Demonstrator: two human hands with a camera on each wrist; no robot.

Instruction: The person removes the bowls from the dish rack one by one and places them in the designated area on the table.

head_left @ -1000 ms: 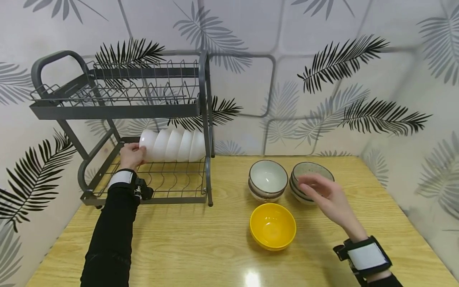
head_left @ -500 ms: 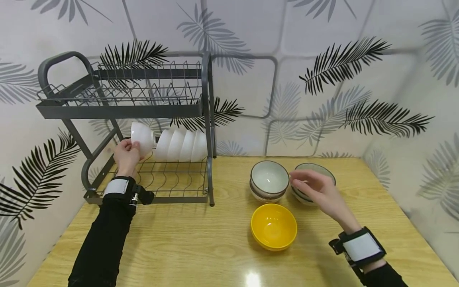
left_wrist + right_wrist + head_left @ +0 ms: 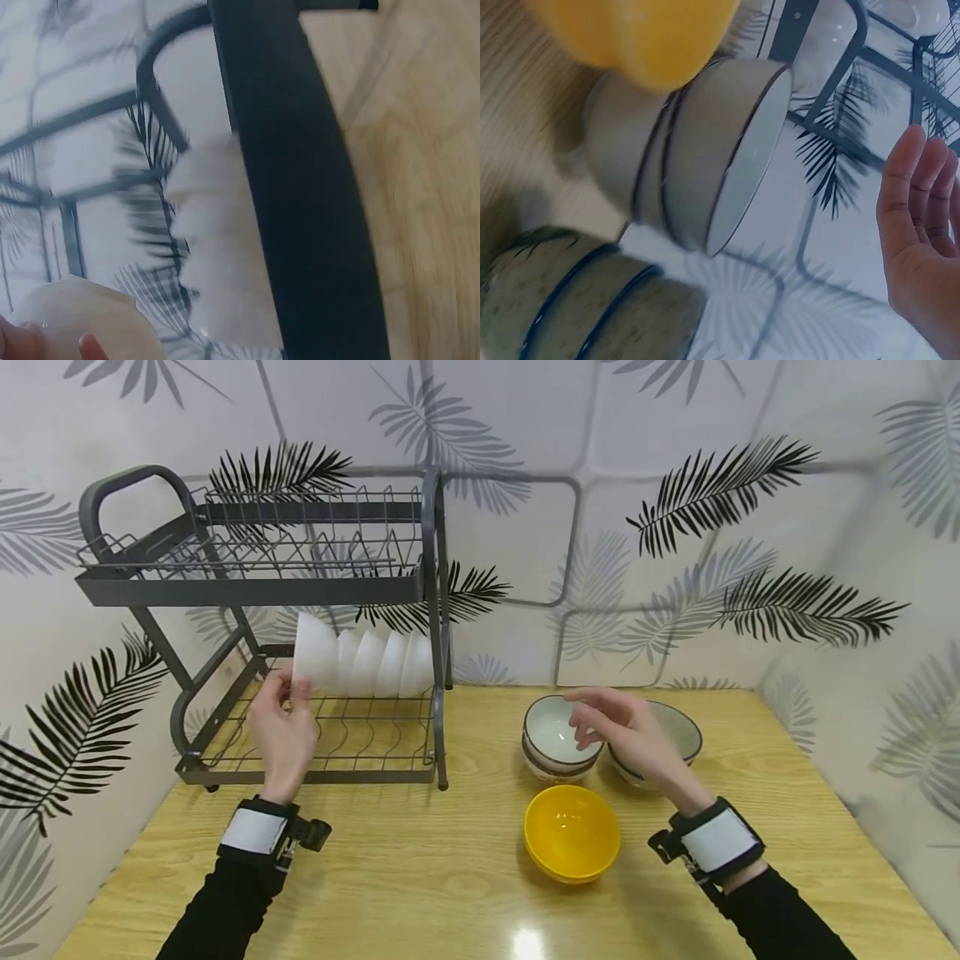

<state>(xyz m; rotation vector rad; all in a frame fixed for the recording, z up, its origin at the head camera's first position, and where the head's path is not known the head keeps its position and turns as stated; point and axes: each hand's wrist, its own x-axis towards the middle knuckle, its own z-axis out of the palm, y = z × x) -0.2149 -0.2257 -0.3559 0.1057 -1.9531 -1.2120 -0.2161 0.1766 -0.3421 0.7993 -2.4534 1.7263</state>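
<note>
- Dish rack [image 3: 420, 610]: dark grey, two tiers, at the left rear of the wooden table [image 3: 390, 877]. The lower tier carries a row of white bowls [image 3: 382, 662] standing on edge.
- Left hand [image 3: 283, 737]: fingers curled on the rim of the endmost white bowl [image 3: 315, 652], at the left end of the row, over the lower tier. In the left wrist view the bowl [image 3: 90, 322] is pale and blurred.
- Handling (judgement): glazed ceramic, rigid, smooth, likely slippery and chip-prone against wire or neighbouring bowls. Moderate weight. Best hold is across the rim, thumb on one face and fingers on the other.
- Appearance: plain glossy white, rounded wall, no pattern visible.
- Yellow bowl [image 3: 572, 832]: upright on the table, front centre.
- Right hand [image 3: 626, 735]: fingers loosely extended, gripping nothing, hovering above the stacked grey-rimmed bowls [image 3: 558, 743]. A speckled bowl stack [image 3: 675, 739] sits just beside.
</note>
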